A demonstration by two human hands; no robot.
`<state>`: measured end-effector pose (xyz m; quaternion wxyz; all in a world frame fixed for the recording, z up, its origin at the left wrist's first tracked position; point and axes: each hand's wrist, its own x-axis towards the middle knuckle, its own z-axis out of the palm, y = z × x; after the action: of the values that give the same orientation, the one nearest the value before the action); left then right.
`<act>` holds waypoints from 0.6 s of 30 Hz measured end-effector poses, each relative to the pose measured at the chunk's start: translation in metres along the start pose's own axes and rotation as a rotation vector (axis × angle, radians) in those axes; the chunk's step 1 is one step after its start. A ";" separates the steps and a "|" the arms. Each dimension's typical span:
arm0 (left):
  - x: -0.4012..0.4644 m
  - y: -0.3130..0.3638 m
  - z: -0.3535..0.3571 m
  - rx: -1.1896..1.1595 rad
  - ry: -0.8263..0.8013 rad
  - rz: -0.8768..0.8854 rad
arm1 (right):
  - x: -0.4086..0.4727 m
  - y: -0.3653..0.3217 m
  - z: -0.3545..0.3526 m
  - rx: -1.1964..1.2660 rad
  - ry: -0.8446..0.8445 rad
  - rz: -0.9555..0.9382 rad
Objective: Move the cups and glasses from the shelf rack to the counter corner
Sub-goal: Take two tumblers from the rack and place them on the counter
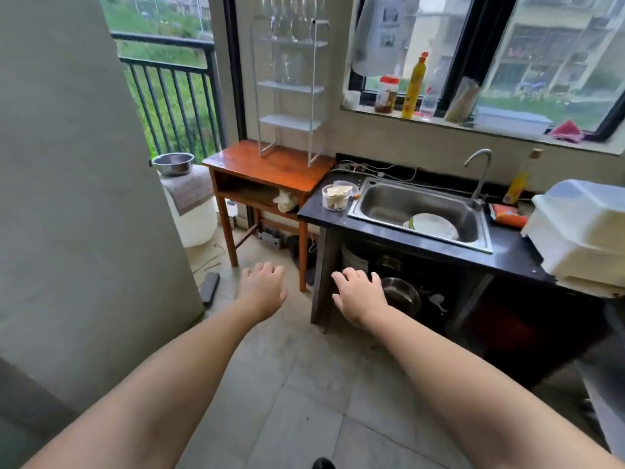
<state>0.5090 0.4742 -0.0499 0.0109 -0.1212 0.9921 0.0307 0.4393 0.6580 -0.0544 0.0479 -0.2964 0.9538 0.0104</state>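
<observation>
A white wire shelf rack (291,88) stands on a small orange wooden table (243,157) against the far wall. Clear stemmed glasses (293,18) hang or stand at its top tier, and a clear glass (286,69) sits on the tier below. The black counter (313,206) starts right of the table. My left hand (262,286) and my right hand (360,296) are stretched forward at floor height, well short of the rack, palms down, fingers spread, holding nothing.
A steel sink (419,211) with a plate in it is set in the counter. A plastic tub of food (336,196) stands on the counter's left corner. A white dish box (581,231) sits at right. Bottles line the window sill (414,86). A grey wall (67,198) is at left.
</observation>
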 end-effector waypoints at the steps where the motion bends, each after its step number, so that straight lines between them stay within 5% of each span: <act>1: 0.018 -0.010 -0.003 -0.002 0.005 -0.018 | 0.024 -0.003 -0.005 0.002 0.010 -0.020; 18: 0.305 -0.146 -0.052 -0.042 0.093 -0.159 | 0.370 -0.033 -0.081 -0.062 0.056 -0.176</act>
<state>0.2477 0.2566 -0.0152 -0.0352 -0.2008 0.9780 0.0447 0.1476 0.4182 -0.0096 0.0126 -0.3804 0.9244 0.0272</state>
